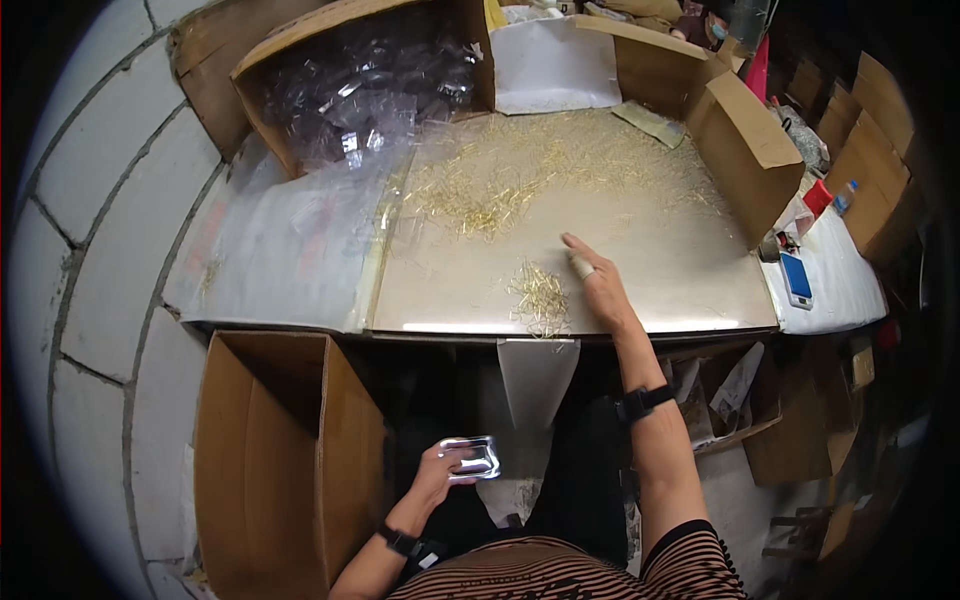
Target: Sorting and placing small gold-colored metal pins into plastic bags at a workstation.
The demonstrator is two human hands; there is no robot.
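My left hand is low over my lap, closed on a small shiny rectangular tray that looks like clear plastic. On the table, a small heap of thin gold-coloured wire pieces, possibly paper clips, lies near the front edge. Just right of that heap is my right hand, its fingers stretched out and nothing seen in its grasp. A pale wrap covers part of one finger. Farther back, a larger spread of the same gold pieces covers the tabletop.
At the back left, a tipped carton holds many clear plastic pieces. An open cardboard box stands below the table's left. A white chute hangs from the front edge. A blue-topped scale sits at the right.
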